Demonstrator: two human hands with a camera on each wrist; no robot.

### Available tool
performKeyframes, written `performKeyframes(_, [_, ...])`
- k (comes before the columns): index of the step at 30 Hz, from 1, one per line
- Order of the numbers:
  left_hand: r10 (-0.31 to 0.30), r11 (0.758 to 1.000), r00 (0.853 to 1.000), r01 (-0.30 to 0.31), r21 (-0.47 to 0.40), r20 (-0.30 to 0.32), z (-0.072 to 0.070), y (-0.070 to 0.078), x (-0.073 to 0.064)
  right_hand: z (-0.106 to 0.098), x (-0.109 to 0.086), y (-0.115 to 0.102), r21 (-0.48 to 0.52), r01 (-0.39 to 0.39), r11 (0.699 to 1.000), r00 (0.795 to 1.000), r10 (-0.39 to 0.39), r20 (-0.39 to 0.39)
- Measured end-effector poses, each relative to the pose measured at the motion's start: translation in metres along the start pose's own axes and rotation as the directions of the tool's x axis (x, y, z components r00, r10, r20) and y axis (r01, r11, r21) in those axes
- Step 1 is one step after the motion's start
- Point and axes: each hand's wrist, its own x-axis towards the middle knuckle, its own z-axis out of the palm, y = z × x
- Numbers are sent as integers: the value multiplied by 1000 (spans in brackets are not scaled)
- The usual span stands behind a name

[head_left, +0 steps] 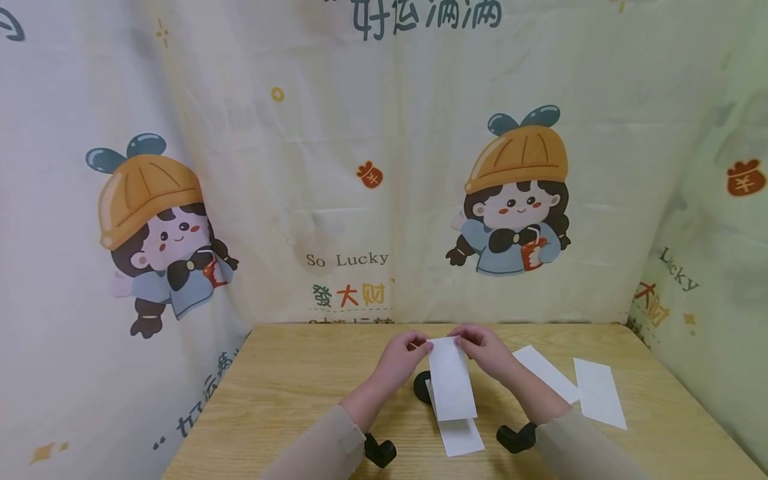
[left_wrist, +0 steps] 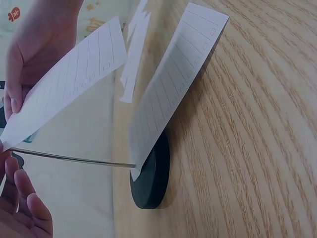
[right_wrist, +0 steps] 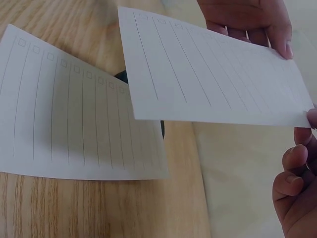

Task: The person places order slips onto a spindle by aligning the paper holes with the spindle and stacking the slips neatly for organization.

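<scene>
Between my two hands hangs a white paper slip (head_left: 453,387) printed with lines and small checkboxes. At its top left corner my left hand (head_left: 403,355) pinches it, and my right hand (head_left: 483,347) pinches the top right corner. Below stands a bill spike with a round black base (left_wrist: 157,173) and a thin upright metal rod (left_wrist: 74,159). The rod's upper end meets the held slip near its top edge; whether it pierces the paper I cannot tell. A second lined slip (left_wrist: 173,79) sits low on the rod, tilted, one end at the base.
Right of my right arm, two more white slips, one (head_left: 546,373) closer in and another (head_left: 600,393) farther right, lie on the wooden table (head_left: 300,373). A printed curtain (head_left: 336,220) hangs behind the table. Black mounts (head_left: 381,451) are on both wrists.
</scene>
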Motion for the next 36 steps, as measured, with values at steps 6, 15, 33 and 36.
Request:
performKeyframes(6, [-22,1000,1000,22,-5,5,0,4,-1,-1,-1,-5,-9,11,1000,1000,-11,-4])
performKeyframes(15, [-23,999,1000,22,-30,-7,1,3,1,0,-1,-6,9,9,1000,1000,-9,1])
performKeyframes(33, [-36,999,999,36,-19,-31,3,4,2,3,-5,11,70,-79,994,997,79,6])
performKeyframes(36, [-41,999,999,40,-22,-28,3,5,2,3,-6,10,57,-87,995,996,87,-8])
